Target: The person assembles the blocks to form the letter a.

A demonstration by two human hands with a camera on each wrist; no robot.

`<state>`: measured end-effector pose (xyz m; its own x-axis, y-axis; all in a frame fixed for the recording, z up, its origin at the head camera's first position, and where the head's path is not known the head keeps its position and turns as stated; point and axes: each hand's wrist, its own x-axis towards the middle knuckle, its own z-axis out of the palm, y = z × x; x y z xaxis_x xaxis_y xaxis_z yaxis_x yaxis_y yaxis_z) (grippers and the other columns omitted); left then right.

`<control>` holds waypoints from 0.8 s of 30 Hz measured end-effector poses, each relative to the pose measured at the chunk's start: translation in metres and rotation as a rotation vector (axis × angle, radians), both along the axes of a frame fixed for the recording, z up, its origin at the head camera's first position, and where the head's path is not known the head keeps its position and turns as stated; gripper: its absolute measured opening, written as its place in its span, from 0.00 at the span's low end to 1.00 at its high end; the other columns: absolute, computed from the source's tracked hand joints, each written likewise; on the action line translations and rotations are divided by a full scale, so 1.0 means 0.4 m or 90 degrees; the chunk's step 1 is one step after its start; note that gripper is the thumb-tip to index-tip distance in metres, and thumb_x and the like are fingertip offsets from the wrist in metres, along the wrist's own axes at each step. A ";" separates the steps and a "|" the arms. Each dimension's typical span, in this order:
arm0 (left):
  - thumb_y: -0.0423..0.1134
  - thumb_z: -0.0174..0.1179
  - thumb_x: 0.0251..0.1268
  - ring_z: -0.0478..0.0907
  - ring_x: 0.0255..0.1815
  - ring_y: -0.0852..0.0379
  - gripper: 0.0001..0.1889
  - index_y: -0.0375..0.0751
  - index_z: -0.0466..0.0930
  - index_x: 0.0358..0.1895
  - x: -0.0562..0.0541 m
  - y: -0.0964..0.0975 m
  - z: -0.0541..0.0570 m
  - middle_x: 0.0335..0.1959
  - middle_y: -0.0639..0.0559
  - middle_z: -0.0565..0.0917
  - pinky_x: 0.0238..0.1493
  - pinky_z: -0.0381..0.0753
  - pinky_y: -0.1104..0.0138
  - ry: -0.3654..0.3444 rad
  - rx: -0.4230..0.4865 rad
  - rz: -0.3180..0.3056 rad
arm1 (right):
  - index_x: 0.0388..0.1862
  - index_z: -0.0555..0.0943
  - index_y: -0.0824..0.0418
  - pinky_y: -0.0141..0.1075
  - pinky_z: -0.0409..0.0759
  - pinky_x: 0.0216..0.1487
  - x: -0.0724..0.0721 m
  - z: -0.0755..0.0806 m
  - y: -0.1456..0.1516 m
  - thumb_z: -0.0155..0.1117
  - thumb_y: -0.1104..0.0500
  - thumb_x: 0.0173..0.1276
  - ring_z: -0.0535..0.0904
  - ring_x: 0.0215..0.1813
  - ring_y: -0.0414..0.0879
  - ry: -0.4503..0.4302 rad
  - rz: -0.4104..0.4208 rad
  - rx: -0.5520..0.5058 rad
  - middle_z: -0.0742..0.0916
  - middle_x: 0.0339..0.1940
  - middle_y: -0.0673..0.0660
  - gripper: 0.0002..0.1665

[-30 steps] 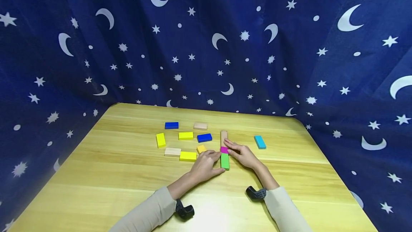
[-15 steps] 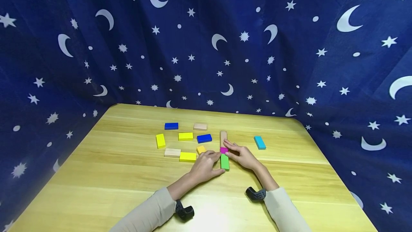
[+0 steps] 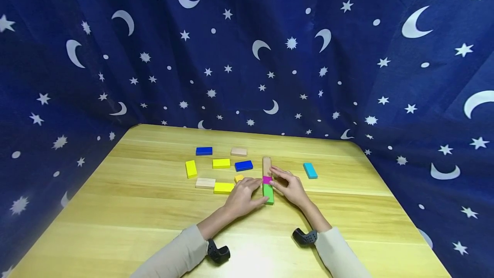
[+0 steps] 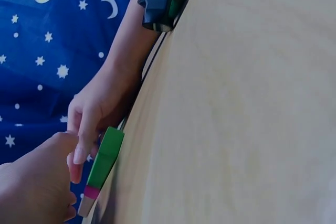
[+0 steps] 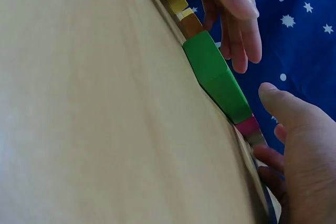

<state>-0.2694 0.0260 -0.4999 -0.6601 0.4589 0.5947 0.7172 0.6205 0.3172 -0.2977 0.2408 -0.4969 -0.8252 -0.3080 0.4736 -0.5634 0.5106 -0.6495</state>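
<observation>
A straight row of blocks lies on the table: a plain wooden block [image 3: 266,166] at the far end, a magenta block [image 3: 267,180] in the middle and a green block [image 3: 268,193] nearest me. My left hand [image 3: 242,196] is at the row's left side, its thumb overlapping the green block in the head view. On the other side, my right hand [image 3: 292,188] has its thumb beside the magenta block and its fingers by the wooden one. In the right wrist view, both thumbs are off the green block [image 5: 218,77]. Neither hand grips anything.
Left of the row lie several loose blocks, among them a blue block [image 3: 244,166], a yellow block [image 3: 224,188] and an orange block [image 3: 239,178] partly behind my left hand. A light blue block [image 3: 310,170] lies to the right. A star-patterned curtain [image 3: 247,55] borders the table.
Both hands have eased slightly outward from the row, with the left thumb lifted a little. The blocks keep their places; the head view has shifted slightly.
</observation>
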 end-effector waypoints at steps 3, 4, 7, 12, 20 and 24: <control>0.56 0.62 0.55 0.75 0.51 0.51 0.31 0.35 0.77 0.54 -0.004 -0.008 0.000 0.50 0.46 0.81 0.53 0.73 0.58 0.000 0.017 0.000 | 0.59 0.75 0.63 0.43 0.76 0.48 0.007 0.006 -0.005 0.66 0.58 0.60 0.80 0.43 0.49 -0.010 0.007 0.010 0.76 0.61 0.57 0.27; 0.56 0.62 0.55 0.75 0.51 0.51 0.30 0.35 0.77 0.54 -0.006 -0.010 0.000 0.50 0.46 0.81 0.53 0.73 0.58 0.000 0.022 0.000 | 0.59 0.75 0.63 0.40 0.77 0.44 0.008 0.007 -0.006 0.66 0.58 0.61 0.79 0.40 0.48 -0.016 0.010 0.016 0.76 0.61 0.57 0.27; 0.55 0.62 0.56 0.75 0.52 0.51 0.30 0.34 0.77 0.54 -0.014 -0.020 0.002 0.50 0.46 0.80 0.54 0.72 0.57 -0.006 0.028 0.004 | 0.60 0.74 0.62 0.34 0.76 0.36 0.007 0.009 -0.008 0.64 0.57 0.62 0.77 0.38 0.47 -0.035 0.024 0.036 0.74 0.63 0.57 0.27; 0.52 0.62 0.56 0.74 0.52 0.50 0.27 0.35 0.78 0.53 -0.032 -0.036 0.020 0.50 0.46 0.80 0.55 0.71 0.57 -0.003 0.036 0.019 | 0.62 0.73 0.61 0.32 0.74 0.35 0.006 0.011 -0.008 0.64 0.55 0.63 0.77 0.43 0.48 -0.055 0.042 0.056 0.73 0.64 0.55 0.28; 0.40 0.64 0.54 0.76 0.49 0.46 0.18 0.35 0.81 0.48 -0.089 -0.097 0.065 0.46 0.43 0.82 0.54 0.72 0.53 -0.042 0.090 0.090 | 0.63 0.70 0.62 0.44 0.72 0.55 0.000 0.010 -0.011 0.61 0.53 0.65 0.67 0.64 0.51 -0.052 0.052 0.096 0.71 0.65 0.55 0.30; 0.39 0.66 0.54 0.77 0.49 0.45 0.17 0.36 0.82 0.47 -0.114 -0.131 0.073 0.46 0.43 0.82 0.51 0.74 0.54 -0.089 0.076 0.121 | 0.63 0.71 0.62 0.46 0.66 0.61 -0.003 0.008 -0.012 0.62 0.53 0.64 0.66 0.64 0.52 -0.048 0.050 0.101 0.72 0.65 0.55 0.30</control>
<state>-0.3148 -0.0263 -0.4707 -0.8077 0.2506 0.5337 0.5350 0.6919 0.4848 -0.2991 0.2361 -0.4939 -0.8270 -0.4385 0.3518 -0.5581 0.5659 -0.6068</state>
